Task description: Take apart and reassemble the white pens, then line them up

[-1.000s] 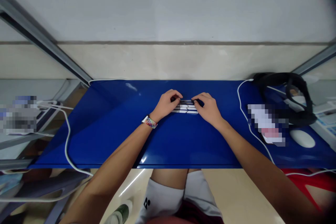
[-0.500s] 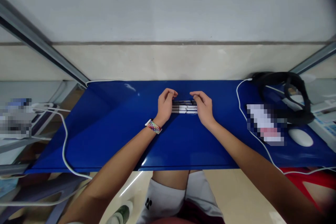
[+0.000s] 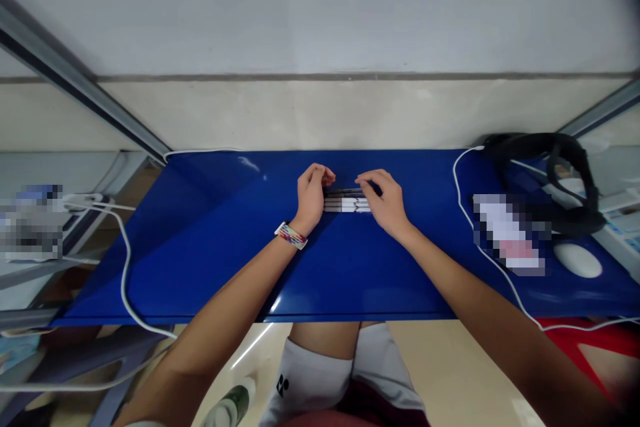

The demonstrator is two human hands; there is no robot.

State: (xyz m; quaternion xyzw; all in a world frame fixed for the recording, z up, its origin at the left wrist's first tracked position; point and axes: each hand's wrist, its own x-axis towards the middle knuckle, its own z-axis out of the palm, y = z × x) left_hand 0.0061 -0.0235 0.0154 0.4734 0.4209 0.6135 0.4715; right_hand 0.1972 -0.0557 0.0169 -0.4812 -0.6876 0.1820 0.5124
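Lying flat and parallel near the middle of the blue desk (image 3: 210,260): slim rods (image 3: 349,204), grey-brown toward the left, white with small dark marks toward the right, darker along the far side. Too fine to count, with the ends partly hidden by the hands.

At the left end, left hand (image 3: 313,195), fingers curled inward, thumb alongside. At the right end, right hand (image 3: 387,199), fingers bent, tips of thumb and forefinger close together, over or just beyond the rods (cannot tell which). Cannot tell for either hand whether pinching, pressing or only hovering. On the left wrist, a multicoloured band (image 3: 291,235).

Broad blue surface leftward as far as a white cable (image 3: 127,267); narrower to the right, up to a second white cable (image 3: 460,203). Behind the hands, a short strip before the wall (image 3: 320,113); in front, a deeper one down to the near edge.

Past the right cable, a pixelated item (image 3: 510,233), unreadable, near a white oval object (image 3: 577,260) and a black strap (image 3: 575,177). Cut off by the lower border, a bottle (image 3: 233,407); by the right border, a red seat (image 3: 590,347).
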